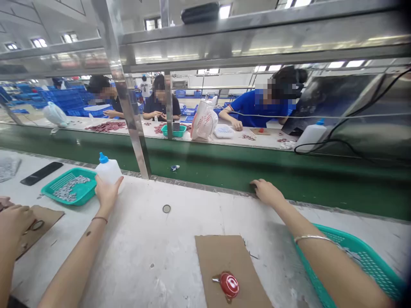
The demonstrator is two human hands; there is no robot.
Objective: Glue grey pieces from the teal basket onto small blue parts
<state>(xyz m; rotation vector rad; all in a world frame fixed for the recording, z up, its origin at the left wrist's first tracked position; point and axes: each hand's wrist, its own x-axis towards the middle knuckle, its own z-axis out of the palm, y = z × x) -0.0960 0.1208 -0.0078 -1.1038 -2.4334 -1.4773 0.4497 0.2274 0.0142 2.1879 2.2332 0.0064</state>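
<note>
My left hand is closed round the lower part of a white plastic bottle with a blue cap, which stands upright on the table. My right hand rests at the table's far edge beside the green belt, fingers loosely bent and nothing visible in them. In front of me, a round red piece with a white mark and a metal tab lies on a piece of cardboard. A small round metal cap lies on the white table between my arms.
Under my right forearm stands a green basket of small grey pieces. Another green basket and a black phone lie left, near a co-worker's hands. A metal post rises at the belt; several people sit across.
</note>
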